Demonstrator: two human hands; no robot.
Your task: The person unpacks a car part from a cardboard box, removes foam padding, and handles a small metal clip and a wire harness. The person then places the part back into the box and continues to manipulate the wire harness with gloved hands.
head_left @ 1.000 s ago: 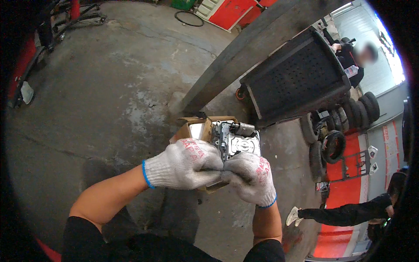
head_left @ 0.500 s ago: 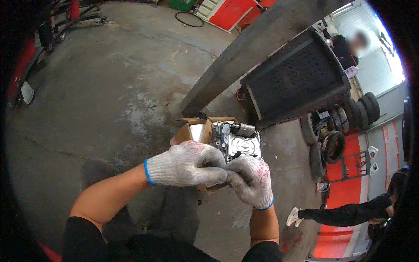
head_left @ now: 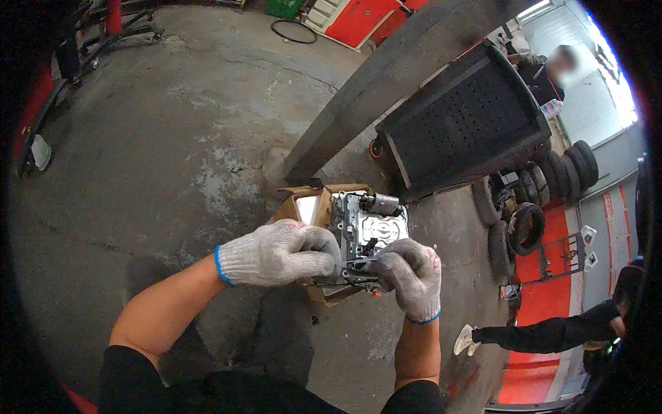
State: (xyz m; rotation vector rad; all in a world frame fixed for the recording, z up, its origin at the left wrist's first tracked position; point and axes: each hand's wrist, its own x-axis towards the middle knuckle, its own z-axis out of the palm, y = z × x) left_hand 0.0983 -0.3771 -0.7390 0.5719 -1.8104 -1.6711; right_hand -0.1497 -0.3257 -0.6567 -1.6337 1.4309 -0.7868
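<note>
Both of my hands wear pale knitted work gloves with blue cuffs. My left hand [head_left: 286, 254] is closed in a pinch, and so is my right hand [head_left: 408, 272], a short way to its right. Between their fingertips runs a thin pale strip [head_left: 358, 261], too fine to name more exactly. Just beyond and below it lies a silver metal car part [head_left: 383, 226] with a black frame, wiring and a metal cylinder [head_left: 381, 204] along its far edge. It rests on an open cardboard box [head_left: 303, 196]; my hands hide parts of both.
A grey steel pillar [head_left: 365, 96] slants up beyond the box. Right of it stands a black wheeled cart [head_left: 462, 124], with a person behind it. Tyres [head_left: 527, 229] are stacked by the right wall, near another person in dark trousers [head_left: 552, 338]. Red lifting equipment [head_left: 114, 17] stands far left.
My hands have moved apart from touching fingertips, the left going left and the right slightly right. The thin strip now shows between them, and more of the metal part is uncovered.
</note>
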